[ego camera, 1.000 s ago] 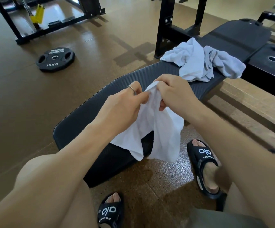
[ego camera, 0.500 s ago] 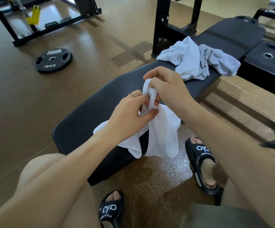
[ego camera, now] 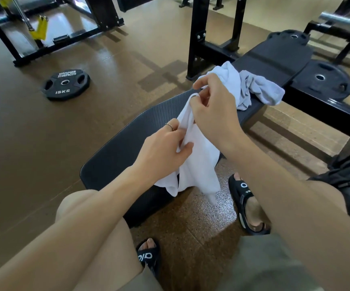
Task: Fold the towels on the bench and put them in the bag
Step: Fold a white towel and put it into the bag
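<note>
- White towel (ego camera: 199, 162): held above the near end of the table (ego camera: 115, 156), between both hands, its lower part hanging past the table edge toward the floor.
- Right hand (ego camera: 214, 108): thumb and forefinger pinch the top edge of the white towel; this hand is the higher and farther of the two.
- Left hand (ego camera: 165, 145): fingers curl round a gathered section of the same towel lower down, nearer the body. A ring shows on one finger.
- Key relation: the long axis of the white towel runs steeply downward from the right-hand pinch, through the left-hand grip, to the loose corners below. The cloth is bunched, not flat.
- Judgement: the fold is at an early stage. The next move probably requires the hands to separate along one edge to spread the cloth. The left hand is nearer the free lower part.
- Remaining towels (ego camera: 251, 87): a crumpled pale heap rests on the table beyond the right hand, apart from the white towel, unfolded.
- Bag: not clearly identified; a dark item at the right frame edge cannot be confirmed.
- Surroundings: a weight plate (ego camera: 65, 85) lies on the floor to the left, well apart from the table.
</note>
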The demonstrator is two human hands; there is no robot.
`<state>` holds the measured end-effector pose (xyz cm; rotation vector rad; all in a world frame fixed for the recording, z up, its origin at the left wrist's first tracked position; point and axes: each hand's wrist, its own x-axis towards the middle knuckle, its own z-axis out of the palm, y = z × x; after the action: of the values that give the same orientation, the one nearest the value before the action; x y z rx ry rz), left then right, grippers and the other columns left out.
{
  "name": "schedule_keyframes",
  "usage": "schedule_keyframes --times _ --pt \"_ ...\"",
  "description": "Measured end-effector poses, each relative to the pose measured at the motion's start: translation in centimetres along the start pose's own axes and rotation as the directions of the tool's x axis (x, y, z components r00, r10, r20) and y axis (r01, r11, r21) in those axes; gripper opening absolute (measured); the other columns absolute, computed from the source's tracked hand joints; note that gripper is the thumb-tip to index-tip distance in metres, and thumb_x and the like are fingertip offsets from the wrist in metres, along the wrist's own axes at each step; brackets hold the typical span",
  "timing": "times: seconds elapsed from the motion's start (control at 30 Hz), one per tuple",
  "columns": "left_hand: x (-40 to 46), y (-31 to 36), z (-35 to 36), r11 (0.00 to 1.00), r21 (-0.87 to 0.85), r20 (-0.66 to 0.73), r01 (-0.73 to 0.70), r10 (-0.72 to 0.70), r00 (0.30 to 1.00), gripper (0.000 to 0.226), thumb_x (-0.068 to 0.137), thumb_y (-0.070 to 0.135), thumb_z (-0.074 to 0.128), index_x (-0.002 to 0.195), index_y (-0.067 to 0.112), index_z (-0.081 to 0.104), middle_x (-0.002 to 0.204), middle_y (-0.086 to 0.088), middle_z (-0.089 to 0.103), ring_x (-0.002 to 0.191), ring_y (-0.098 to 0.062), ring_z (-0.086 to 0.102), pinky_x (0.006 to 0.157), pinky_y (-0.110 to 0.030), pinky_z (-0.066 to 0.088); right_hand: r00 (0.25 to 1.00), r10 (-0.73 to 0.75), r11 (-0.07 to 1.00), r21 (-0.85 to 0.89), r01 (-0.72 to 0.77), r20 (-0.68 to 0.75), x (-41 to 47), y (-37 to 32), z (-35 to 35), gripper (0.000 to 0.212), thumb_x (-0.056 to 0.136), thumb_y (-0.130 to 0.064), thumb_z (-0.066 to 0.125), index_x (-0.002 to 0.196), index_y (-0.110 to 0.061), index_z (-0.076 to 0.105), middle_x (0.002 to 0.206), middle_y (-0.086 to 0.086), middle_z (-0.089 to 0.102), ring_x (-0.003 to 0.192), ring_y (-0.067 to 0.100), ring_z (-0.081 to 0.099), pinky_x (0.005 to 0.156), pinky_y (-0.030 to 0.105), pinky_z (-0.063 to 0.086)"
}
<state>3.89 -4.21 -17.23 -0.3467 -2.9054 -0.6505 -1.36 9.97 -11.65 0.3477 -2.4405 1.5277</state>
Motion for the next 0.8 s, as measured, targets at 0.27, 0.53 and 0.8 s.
schedule_keyframes --times 0.27,0.53,0.8 --pt "0.0 -1.1 -1.8 0.974 0.225 0.113 -0.031 0.005 0.994 0.031 0.101 0.037 0.048 0.088 0.015 0.066 0.090 0.006 0.053 0.071 -0.016 0.058 0.066 -0.037 0.057 0.984 0.012 0.999 -0.042 -0.020 -0.177 3.5 -1.0 -2.8 0.022 0.093 -0.006 0.045 0.108 -0.017 0.056 0.075 -0.007 0.054 0.075 0.011 0.058 0.069 0.036 0.056" --pt "0.5 -2.4 -5.2 0.934 0.327 0.046 -0.146 0.139 0.989 0.029 0.105 0.029 0.041 0.099 0.007 0.058 0.095 -0.004 0.047 0.064 -0.019 0.045 0.051 -0.032 0.041 0.937 0.228 0.973 0.043 -0.225 -0.265 6.8 1.0 -5.5 0.018 0.097 -0.003 0.045 0.105 -0.018 0.053 0.087 -0.007 0.055 0.091 0.019 0.065 0.062 0.028 0.062" --pt "2.2 -1.9 -8.2 0.974 0.190 0.004 -0.125 0.127 0.992 0.050 0.099 0.041 0.024 0.101 0.003 0.057 0.104 -0.022 0.057 0.084 -0.040 0.058 0.067 -0.041 0.040 0.871 0.386 0.922 0.115 -0.369 -0.304 8.4 2.5 -7.0 0.020 0.093 0.002 0.045 0.102 -0.015 0.052 0.092 -0.007 0.050 0.097 0.022 0.064 0.063 0.030 0.063"
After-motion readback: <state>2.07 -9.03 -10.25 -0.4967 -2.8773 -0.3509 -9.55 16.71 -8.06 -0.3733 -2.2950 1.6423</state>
